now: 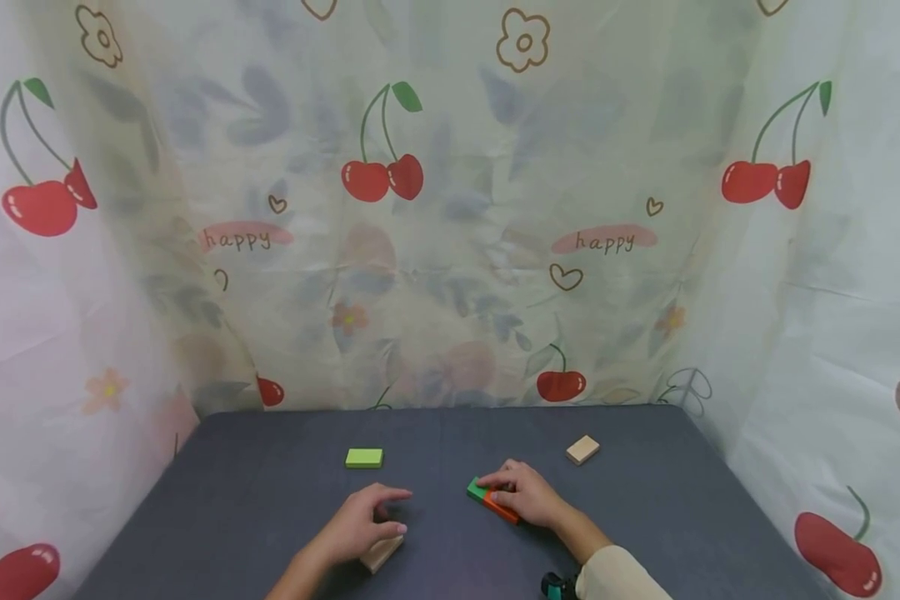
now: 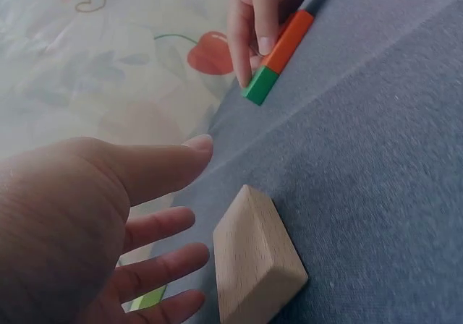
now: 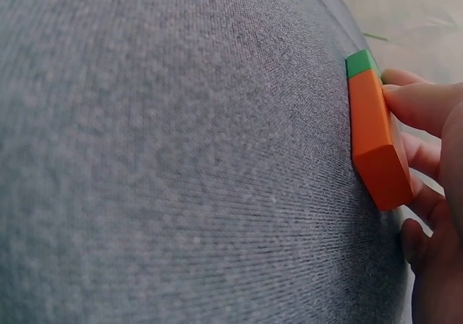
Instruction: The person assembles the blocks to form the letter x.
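Observation:
My left hand [image 1: 358,525] hovers by a plain wooden block [image 1: 382,553], thumb and fingers apart with nothing between them. In the left wrist view that wooden block [image 2: 257,262] lies on the cloth just beyond the fingertips. A green block [image 1: 476,488] and an orange block [image 1: 501,507] lie end to end in one slanting row. My right hand [image 1: 528,493] rests against this row from its far right side. Its index finger reaches the green block, and the thumb [image 3: 419,103] touches the upper edge of the orange block [image 3: 370,114].
Farther back on the dark cloth-covered table [image 1: 435,442] lie a lime-green block [image 1: 364,458] at left and another wooden block [image 1: 583,450] at right. A patterned curtain [image 1: 450,250] encloses the table's back and sides. A black device [image 1: 558,586] sits by the right sleeve.

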### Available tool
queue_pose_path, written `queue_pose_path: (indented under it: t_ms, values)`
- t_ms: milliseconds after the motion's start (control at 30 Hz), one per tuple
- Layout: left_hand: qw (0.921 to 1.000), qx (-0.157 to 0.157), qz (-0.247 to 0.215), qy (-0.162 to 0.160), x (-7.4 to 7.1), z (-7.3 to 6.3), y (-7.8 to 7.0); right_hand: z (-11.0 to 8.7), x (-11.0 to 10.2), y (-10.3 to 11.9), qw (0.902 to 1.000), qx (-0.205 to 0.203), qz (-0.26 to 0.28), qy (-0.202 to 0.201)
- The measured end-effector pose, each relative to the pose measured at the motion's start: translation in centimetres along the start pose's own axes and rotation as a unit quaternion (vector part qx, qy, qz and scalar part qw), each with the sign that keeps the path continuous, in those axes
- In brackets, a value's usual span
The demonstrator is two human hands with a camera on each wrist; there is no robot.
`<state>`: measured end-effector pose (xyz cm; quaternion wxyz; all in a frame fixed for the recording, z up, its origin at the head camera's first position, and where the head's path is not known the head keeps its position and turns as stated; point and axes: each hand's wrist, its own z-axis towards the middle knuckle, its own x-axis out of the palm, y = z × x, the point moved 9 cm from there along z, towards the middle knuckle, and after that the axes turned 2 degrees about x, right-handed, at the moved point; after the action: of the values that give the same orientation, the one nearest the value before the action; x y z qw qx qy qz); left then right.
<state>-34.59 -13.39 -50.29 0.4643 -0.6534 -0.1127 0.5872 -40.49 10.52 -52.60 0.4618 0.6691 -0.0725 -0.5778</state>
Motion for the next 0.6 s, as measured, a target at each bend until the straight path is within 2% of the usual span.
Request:
queue_pose_path:
  t_ms: [100,200,333,500,600]
  values:
    - [0.9998,0.012,0.012,-0.001,-0.1,-0.3,0.0,0.1,0.0,-0.1,1.0,0.002,0.001,-0.001]
    - [0.9998,0.011,0.017,0.003,-0.1,-0.7,0.3,0.0,0.1,-0.3,1.0,0.003,0.002,-0.001]
    - [0.9996,-0.008,0.023,0.013,-0.1,-1.1,0.9,-0.1,0.1,-0.3,1.0,0.001,0.006,-0.001]
    - [0.9977,-0.036,0.056,0.01,-0.1,-1.8,1.6,0.0,0.0,-0.4,1.0,0.003,0.008,-0.001]
    - [0.9971,-0.035,0.067,0.0,-0.1,-2.3,1.8,0.0,0.0,-0.4,1.0,0.004,0.005,-0.002]
